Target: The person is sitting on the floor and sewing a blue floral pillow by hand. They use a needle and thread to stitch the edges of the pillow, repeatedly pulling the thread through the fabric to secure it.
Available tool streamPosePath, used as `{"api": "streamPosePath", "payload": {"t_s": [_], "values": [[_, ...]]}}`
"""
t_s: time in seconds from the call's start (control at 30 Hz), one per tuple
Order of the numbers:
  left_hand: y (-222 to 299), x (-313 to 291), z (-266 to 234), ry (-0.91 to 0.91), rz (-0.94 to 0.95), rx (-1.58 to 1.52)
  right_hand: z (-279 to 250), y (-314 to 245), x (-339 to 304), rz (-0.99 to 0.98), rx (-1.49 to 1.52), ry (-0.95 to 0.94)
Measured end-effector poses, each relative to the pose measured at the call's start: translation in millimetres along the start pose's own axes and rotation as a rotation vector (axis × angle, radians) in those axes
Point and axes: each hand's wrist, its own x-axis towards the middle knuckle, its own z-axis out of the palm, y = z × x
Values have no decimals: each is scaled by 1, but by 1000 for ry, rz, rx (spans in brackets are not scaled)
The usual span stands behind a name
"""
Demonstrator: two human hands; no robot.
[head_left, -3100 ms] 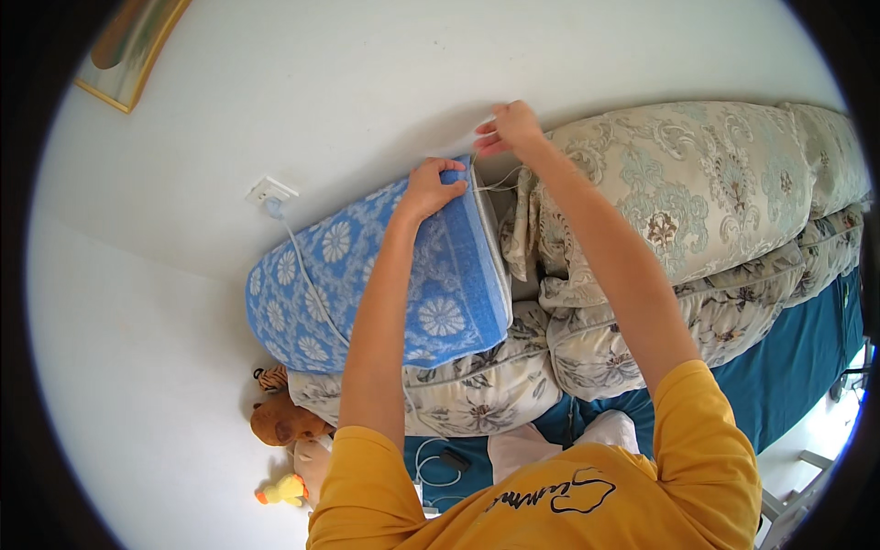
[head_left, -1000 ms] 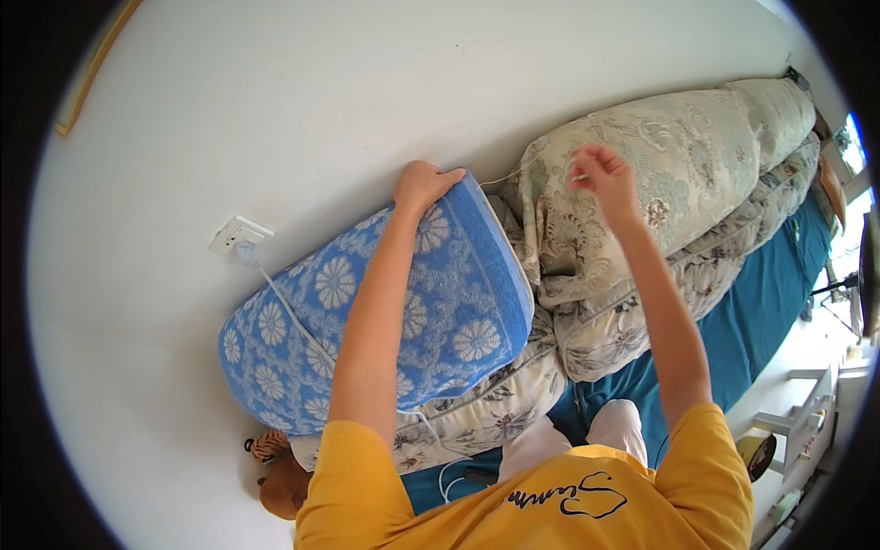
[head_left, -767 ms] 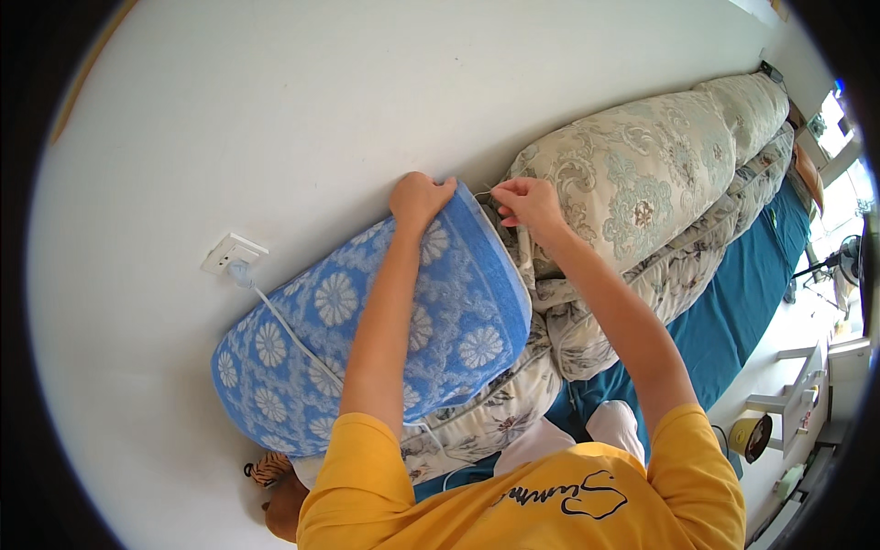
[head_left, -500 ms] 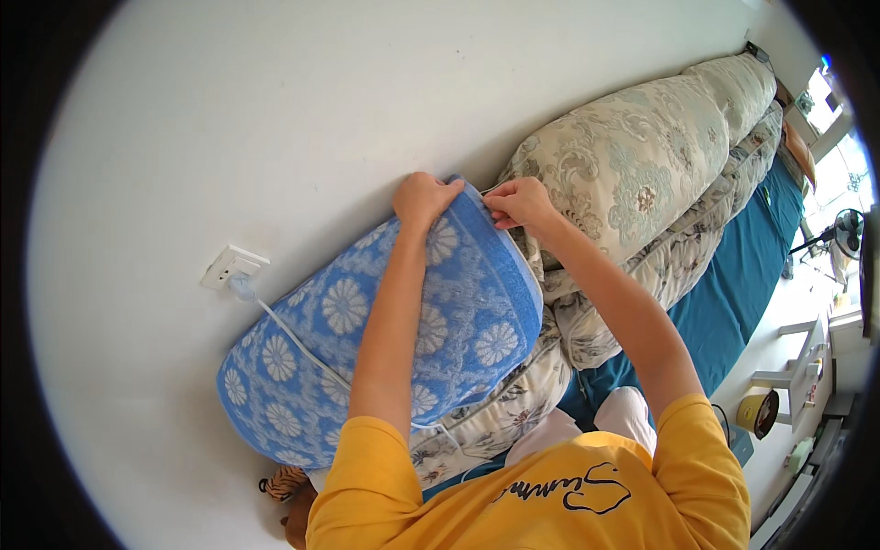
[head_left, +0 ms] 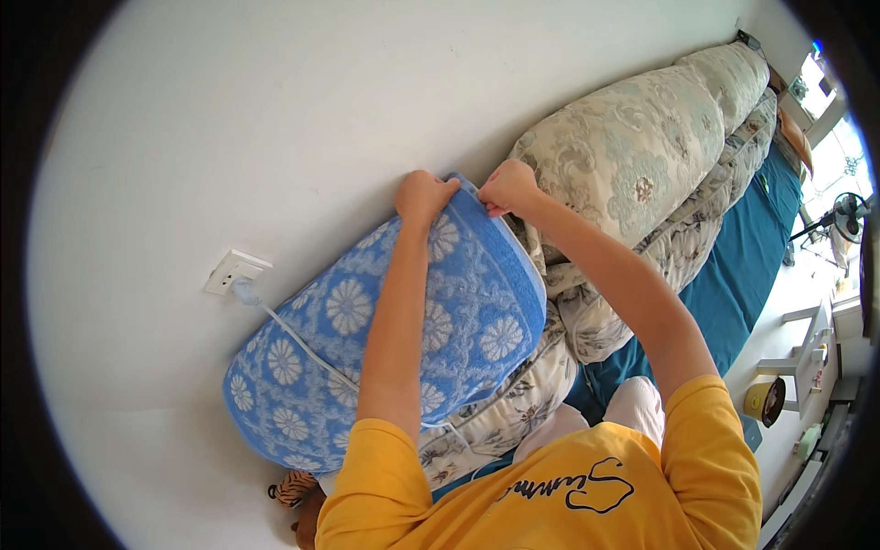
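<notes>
Blue towelling with white flowers covers the pillow [head_left: 385, 357], which is propped against the white wall [head_left: 275, 119] on top of floral bedding [head_left: 642, 165]. Its upper edge is pinched by the left hand [head_left: 423, 194] and the right hand [head_left: 509, 188], fingers curled tight on the fabric. A white cable [head_left: 293, 335] is plugged into the wall socket [head_left: 236, 271]

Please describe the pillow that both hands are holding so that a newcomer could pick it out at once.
Start at the white wall and find the white socket with its cord. Just right of it leans the blue towelling-covered pillow with white flowers, its top edge pinched by the left hand and right hand. Its neighbours are beige floral pillows; only this one is blue.
</notes>
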Motion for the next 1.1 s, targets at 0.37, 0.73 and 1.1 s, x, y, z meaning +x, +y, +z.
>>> {"api": "streamPosePath", "payload": {"t_s": [0.37,0.73,1.1], "values": [[-5,4,5,-6,23,-10,8,3,14,-202,-236,35],[9,-15,13,362,208,12,25,27,8,-208,-62,237],[0,-10,5,112,351,-109,32,36,-13,-253,109,384]]}}
